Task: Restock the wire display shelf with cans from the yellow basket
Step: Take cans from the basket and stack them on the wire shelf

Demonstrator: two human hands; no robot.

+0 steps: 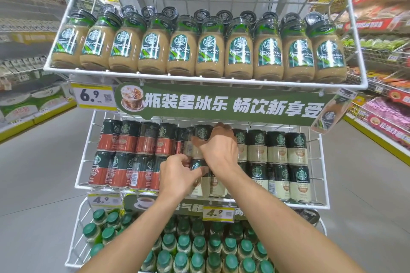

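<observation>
I judge both hands level with the white wire display shelf [319, 203]: right hand [218, 146] clasps the upright dark-green-and-cream can [200, 139] in the upper row, left hand [177, 173] pinches the upright dark-topped can [198, 165] directly beneath.

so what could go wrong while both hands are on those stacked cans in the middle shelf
1. The right hand grips an upper cream can that stands on a lower can; a nudge might topple the stack.
2. The left hand is squeezed beside the red cans, so it could knock one forward off the middle wire shelf.
</observation>
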